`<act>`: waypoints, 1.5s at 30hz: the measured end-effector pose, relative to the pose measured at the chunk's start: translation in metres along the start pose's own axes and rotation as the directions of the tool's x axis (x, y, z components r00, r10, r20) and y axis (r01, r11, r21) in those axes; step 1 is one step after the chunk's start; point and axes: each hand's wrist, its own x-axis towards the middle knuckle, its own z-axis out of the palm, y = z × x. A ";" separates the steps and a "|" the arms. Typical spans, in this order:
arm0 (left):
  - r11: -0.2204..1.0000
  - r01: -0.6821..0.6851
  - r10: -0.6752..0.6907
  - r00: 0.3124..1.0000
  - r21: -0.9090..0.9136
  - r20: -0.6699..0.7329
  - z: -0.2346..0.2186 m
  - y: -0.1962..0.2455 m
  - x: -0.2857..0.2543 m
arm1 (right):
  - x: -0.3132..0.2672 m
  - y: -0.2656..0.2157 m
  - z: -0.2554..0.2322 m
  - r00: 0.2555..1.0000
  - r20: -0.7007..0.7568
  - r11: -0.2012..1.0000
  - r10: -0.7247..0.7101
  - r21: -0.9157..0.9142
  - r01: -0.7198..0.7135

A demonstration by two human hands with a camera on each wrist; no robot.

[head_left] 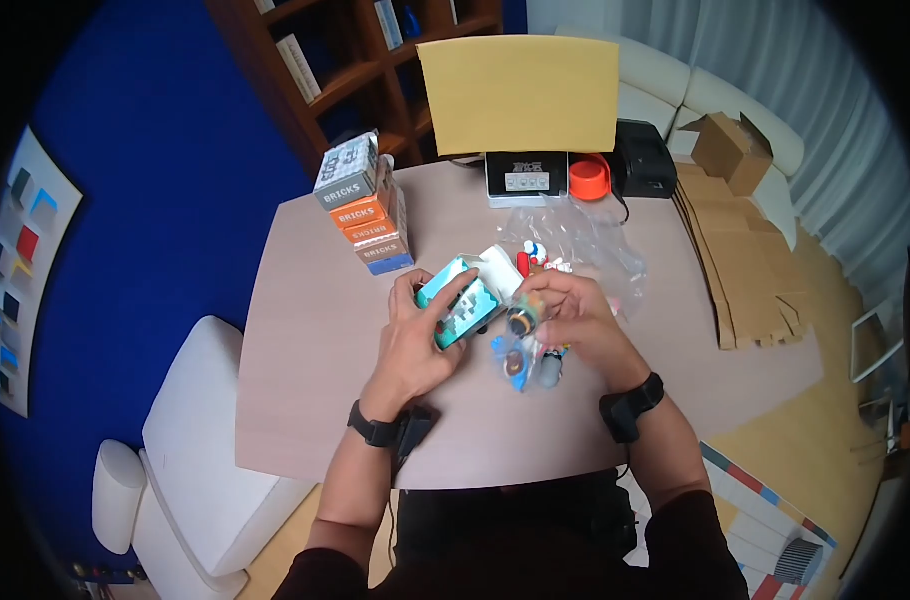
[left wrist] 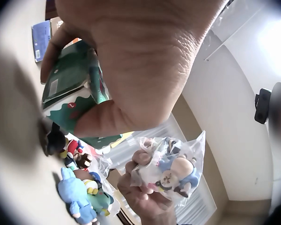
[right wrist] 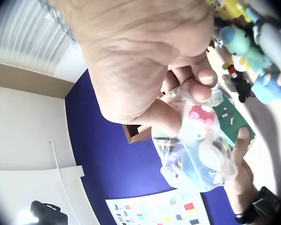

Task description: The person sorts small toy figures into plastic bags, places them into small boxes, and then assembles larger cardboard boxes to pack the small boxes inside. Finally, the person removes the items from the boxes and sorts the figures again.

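My left hand (head_left: 415,345) grips a teal printed box (head_left: 472,315) at its sides, tilted over the table. The box's white flap (head_left: 501,272) stands open toward the right. Just right of it, my right hand (head_left: 587,325) pinches a clear plastic bag (right wrist: 192,157) of small toy figures, pink and light blue ones among them. Several loose figures lie below and beyond the right hand, including a blue one (left wrist: 77,197), a grey one (head_left: 550,370) and a red-and-white one (head_left: 533,254).
A stack of brick boxes (head_left: 365,215) stands at the back left of the table (head_left: 315,380). Crumpled clear plastic (head_left: 605,240) lies behind the right hand. At the back are a yellow board (head_left: 520,95), a red round object (head_left: 589,178) and a black device (head_left: 643,160). Flattened cardboard (head_left: 745,260) leans at the right.
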 end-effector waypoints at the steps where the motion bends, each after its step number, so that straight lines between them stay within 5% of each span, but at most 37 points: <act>1: 1.000 0.009 -0.009 0.999 0.005 0.032 -0.001 0.001 0.000 | 0.001 -0.002 0.005 0.999 0.025 0.999 0.026 -0.044 -0.025; 8: 0.998 -0.018 0.013 0.996 0.061 0.090 -0.004 0.008 -0.003 | -0.002 -0.015 0.013 0.977 0.044 0.973 0.207 -0.116 -0.201; 13: 1.000 0.016 -0.016 1.000 -0.018 0.005 0.001 0.003 -0.002 | -0.003 -0.023 0.019 0.949 0.069 0.943 0.309 -0.153 -0.296; 19: 1.000 0.019 -0.020 0.999 -0.013 -0.046 -0.001 0.003 -0.001 | -0.001 -0.018 0.015 0.954 0.058 0.924 0.294 -0.274 -0.268; 23: 0.999 -0.044 0.044 0.999 0.018 -0.012 -0.001 0.006 -0.003 | -0.004 -0.022 0.027 0.960 0.049 0.950 0.276 -0.166 -0.264; 25: 0.997 -0.083 0.083 0.996 0.003 -0.033 0.000 0.006 -0.003 | -0.002 -0.017 0.021 0.942 0.110 0.900 0.316 -0.348 -0.262; 31: 0.985 -0.171 0.171 0.985 0.015 -0.026 0.000 0.003 -0.003 | -0.004 -0.014 0.021 0.943 0.099 0.856 0.316 -0.459 -0.239; 40: 0.999 -0.038 0.045 0.980 0.040 -0.194 0.003 -0.006 0.000 | -0.002 -0.004 0.009 0.955 0.094 0.903 0.280 -0.365 -0.229; 45: 0.996 -0.084 0.089 0.979 0.038 -0.183 0.006 -0.005 -0.001 | -0.004 -0.010 0.011 0.933 0.120 0.875 0.338 -0.405 -0.265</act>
